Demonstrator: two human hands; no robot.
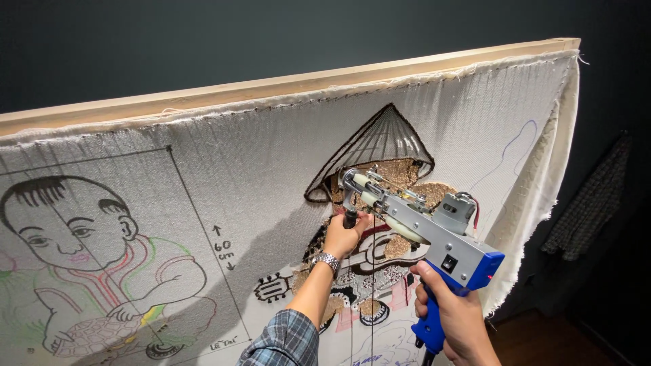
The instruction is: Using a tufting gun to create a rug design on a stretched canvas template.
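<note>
A large pale tufting cloth point(271, 156) is stretching across a tilted wooden frame point(285, 83), carrying drawn figures and a partly tufted one under a conical hat. A grey-and-blue tufting gun point(424, 234) is pressing its tip against that figure. The left hand point(344, 236) is gripping the gun's front handle; the right hand point(453, 317) is wrapping the blue rear grip.

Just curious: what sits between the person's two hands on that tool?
In the head view, the tufting gun's grey body spans from left hand to right hand.
</note>
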